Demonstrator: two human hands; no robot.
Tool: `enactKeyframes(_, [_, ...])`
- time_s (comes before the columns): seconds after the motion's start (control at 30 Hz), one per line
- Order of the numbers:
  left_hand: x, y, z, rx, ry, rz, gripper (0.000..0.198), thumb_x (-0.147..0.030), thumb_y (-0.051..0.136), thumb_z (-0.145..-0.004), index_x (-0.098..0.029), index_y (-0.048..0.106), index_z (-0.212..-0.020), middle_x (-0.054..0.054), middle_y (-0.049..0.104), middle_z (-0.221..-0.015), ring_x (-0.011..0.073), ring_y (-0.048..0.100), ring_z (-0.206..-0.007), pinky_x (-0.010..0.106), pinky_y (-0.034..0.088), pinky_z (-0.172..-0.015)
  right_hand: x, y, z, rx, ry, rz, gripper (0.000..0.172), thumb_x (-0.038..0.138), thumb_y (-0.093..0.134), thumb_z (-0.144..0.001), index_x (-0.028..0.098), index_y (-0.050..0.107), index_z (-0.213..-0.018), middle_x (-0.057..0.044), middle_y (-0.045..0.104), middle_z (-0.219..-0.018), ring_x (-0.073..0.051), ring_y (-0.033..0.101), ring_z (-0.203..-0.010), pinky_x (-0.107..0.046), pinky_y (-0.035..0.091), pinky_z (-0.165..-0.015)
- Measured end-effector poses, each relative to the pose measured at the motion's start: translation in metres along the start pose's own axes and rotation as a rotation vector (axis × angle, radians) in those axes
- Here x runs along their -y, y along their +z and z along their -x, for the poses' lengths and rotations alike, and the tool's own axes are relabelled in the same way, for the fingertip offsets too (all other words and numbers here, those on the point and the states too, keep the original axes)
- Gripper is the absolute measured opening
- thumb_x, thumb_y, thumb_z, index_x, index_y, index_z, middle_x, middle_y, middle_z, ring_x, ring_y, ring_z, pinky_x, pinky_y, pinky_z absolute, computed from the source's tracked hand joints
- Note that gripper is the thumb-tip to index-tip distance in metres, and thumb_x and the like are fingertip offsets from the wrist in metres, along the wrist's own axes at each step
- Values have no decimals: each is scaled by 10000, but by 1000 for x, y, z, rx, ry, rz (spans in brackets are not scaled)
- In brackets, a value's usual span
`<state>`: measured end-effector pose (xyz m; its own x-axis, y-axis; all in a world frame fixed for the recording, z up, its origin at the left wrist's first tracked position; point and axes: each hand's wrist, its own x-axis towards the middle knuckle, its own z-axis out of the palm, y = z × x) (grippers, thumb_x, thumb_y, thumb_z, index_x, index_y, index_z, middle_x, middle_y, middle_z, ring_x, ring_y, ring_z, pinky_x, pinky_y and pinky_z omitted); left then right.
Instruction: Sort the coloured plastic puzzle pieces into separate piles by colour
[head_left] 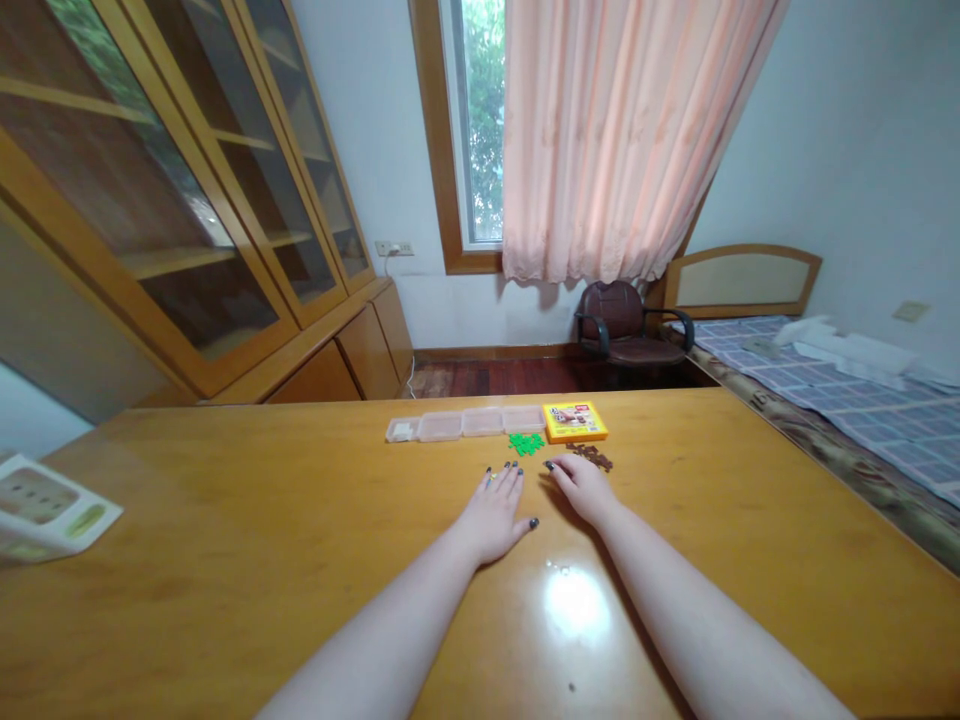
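My left hand lies flat on the wooden table, fingers stretched out and thumb apart. A tiny yellow and blue bit shows at its fingers; I cannot tell what it is. Just beyond the fingertips is a pile of small green pieces. My right hand is closed, its fingers curled together near the small brown pieces. Whatever it may hold is hidden. Behind the brown pile a yellow box lies flat. Left of it, several shallow clear plastic trays stand in a row.
A white box-like object with cut-out openings stands at the table's left edge. Beyond the table are a brown armchair, a bed on the right and a glass-fronted cabinet on the left. A pink curtain partly covers the window.
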<state>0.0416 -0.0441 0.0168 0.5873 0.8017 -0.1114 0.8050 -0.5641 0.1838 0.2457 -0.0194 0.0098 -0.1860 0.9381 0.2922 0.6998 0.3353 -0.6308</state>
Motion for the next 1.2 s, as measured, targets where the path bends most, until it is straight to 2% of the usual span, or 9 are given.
enactKeyframes(0.1, [13,-14,7,3,18,70,679,-494,347,-892,-119,221,-1444,139,140,-1523,255,99,-1409,459,120,-1142,3,2,2,19,-18,4,257,291,430,-876,172,650,-823,-66,668,-819,-184,591,-768,-288,430,-707])
enactKeyframes(0.17, [27,-26,12,-81,8,130,618,-430,360,-901,-180,216,-1447,107,140,-1531,242,126,-1407,459,146,-1135,7,3,3,39,-25,-9,266,288,423,-874,169,641,-777,-59,659,-782,-177,581,-736,-279,420,-682])
enactKeyframes(0.3, [61,-42,23,-330,-112,243,399,-298,391,-890,-183,511,-1253,91,513,-1329,215,452,-1235,394,321,-1068,22,5,-3,151,68,-84,215,274,442,-857,177,634,-859,-30,660,-738,-160,583,-682,-251,410,-630])
enactKeyframes(0.43, [80,-38,26,-302,-73,379,288,-160,409,-836,-181,642,-1004,49,652,-1044,163,584,-993,296,443,-929,43,12,-19,315,163,-23,174,241,490,-822,174,643,-871,-43,681,-748,-167,604,-693,-243,411,-628])
enactKeyframes(0.57, [77,-31,22,-238,-38,363,328,-108,419,-796,-199,666,-992,35,650,-996,154,584,-955,267,444,-896,51,26,-25,161,148,106,258,231,426,-860,202,636,-1008,-62,697,-948,-193,623,-863,-262,431,-720])
enactKeyframes(0.7, [71,-31,20,-193,-36,273,374,-169,420,-829,-250,638,-1121,32,631,-1016,161,580,-948,260,442,-868,49,36,-22,234,-24,186,328,231,432,-857,258,624,-1121,-41,680,-1090,-197,622,-968,-276,434,-818])
enactKeyframes(0.8, [70,-32,20,-166,-56,229,382,-201,414,-843,-273,625,-1153,33,622,-987,165,586,-923,258,446,-832,47,38,-21,273,-88,231,350,210,429,-842,272,633,-1120,-28,689,-1072,-196,626,-967,-276,434,-825])
enactKeyframes(1.03, [69,-32,20,-181,-61,226,372,-162,427,-816,-248,636,-1112,36,623,-1022,168,583,-944,258,438,-839,48,34,-19,262,-33,249,292,168,436,-811,227,669,-975,-42,712,-934,-189,635,-876,-258,434,-764])
enactKeyframes(1.2, [68,-33,21,-159,-63,198,374,-206,437,-837,-285,615,-1156,28,614,-992,165,591,-900,253,445,-804,48,35,-19,257,-142,180,358,151,433,-814,234,652,-1084,-37,696,-1029,-178,611,-957,-258,416,-852])
